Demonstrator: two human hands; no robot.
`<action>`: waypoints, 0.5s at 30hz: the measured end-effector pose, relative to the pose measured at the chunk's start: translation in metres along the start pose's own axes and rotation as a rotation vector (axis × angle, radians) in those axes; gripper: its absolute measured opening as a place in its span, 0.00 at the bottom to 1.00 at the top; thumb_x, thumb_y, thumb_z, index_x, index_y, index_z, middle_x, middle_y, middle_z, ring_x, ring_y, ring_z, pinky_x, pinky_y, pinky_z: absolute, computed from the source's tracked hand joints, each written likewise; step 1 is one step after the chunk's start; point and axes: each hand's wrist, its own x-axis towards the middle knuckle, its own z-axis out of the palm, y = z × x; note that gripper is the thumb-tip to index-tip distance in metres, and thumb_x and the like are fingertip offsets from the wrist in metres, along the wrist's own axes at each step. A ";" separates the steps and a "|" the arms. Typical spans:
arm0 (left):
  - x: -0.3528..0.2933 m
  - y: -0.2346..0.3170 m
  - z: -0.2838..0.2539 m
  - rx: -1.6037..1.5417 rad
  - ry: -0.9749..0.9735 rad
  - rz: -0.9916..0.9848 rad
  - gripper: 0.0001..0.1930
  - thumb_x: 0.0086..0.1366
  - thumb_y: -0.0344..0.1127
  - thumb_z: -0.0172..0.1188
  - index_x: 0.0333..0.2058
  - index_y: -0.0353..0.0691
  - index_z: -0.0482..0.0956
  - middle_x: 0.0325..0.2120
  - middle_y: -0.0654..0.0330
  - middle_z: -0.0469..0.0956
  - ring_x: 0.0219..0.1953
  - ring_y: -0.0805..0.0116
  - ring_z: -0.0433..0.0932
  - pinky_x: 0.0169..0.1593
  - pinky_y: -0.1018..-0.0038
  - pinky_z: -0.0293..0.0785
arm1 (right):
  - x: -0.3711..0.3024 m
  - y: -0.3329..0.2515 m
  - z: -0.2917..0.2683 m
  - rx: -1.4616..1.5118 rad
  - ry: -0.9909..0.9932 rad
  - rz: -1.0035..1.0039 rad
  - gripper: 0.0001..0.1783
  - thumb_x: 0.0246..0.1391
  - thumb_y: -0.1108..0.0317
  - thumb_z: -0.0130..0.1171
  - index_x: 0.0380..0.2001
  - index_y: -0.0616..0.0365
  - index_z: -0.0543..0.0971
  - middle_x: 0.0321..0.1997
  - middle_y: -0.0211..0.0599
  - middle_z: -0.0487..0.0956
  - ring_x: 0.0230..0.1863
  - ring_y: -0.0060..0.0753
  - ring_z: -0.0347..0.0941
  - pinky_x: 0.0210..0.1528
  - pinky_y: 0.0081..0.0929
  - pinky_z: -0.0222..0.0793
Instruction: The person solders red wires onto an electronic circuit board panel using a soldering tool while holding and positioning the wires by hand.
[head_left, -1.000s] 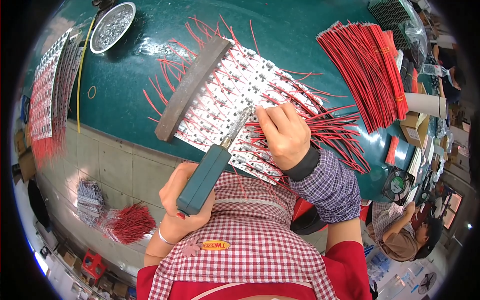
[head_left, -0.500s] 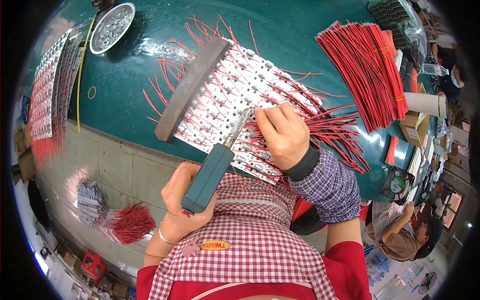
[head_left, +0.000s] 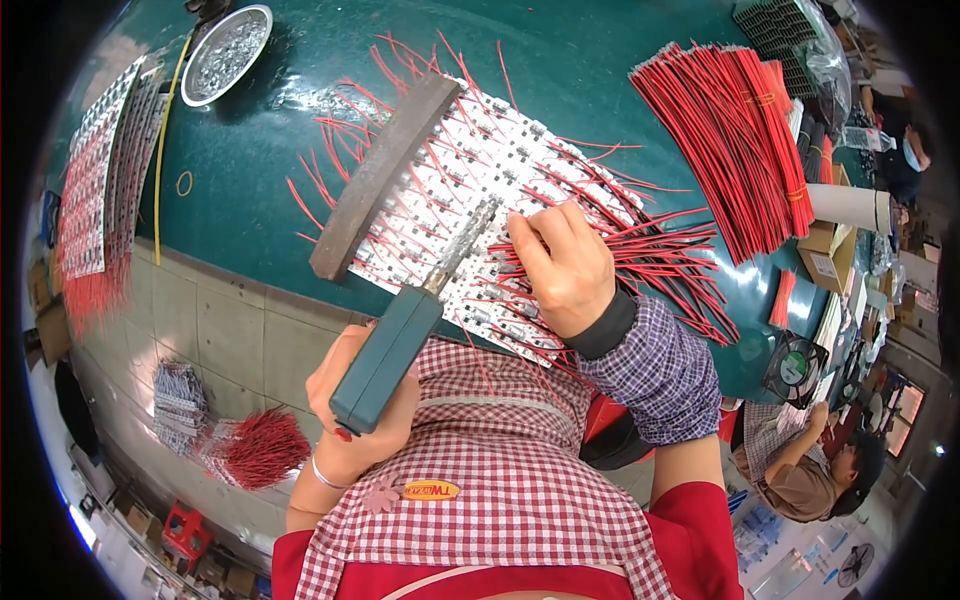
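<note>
A soldering iron (head_left: 392,352) with a boxy green handle is gripped in my left hand (head_left: 365,400). Its metal shaft slants up over a white circuit board panel (head_left: 475,180), the tip close to my right fingertips. My right hand (head_left: 565,265) is closed in a pinch over the panel, with red and black wires (head_left: 665,262) fanning out from beneath it to the right. The exact wire ends between the fingertips are hidden. Across the panel's left part lies a dark bar (head_left: 385,175), and thin red wires stick out beyond it.
A thick bundle of red wires (head_left: 715,150) lies at the far right, near a small fan (head_left: 793,368). A metal bowl (head_left: 228,55) and stacked panels (head_left: 100,190) are on the left. Wired boards (head_left: 255,447) sit low on the left. Another person (head_left: 810,465) is at the right.
My left hand has drawn the soldering iron back a little, down and to the left, its tip moving slightly away from my right fingertips. My right hand has barely moved.
</note>
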 end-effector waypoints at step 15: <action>-0.006 -0.006 -0.007 0.010 0.023 0.023 0.13 0.48 0.16 0.63 0.36 0.25 0.81 0.36 0.46 0.81 0.34 0.54 0.83 0.39 0.70 0.79 | -0.011 -0.004 -0.016 0.212 0.086 0.115 0.25 0.40 0.79 0.61 0.47 0.62 0.83 0.32 0.39 0.74 0.34 0.40 0.73 0.34 0.33 0.70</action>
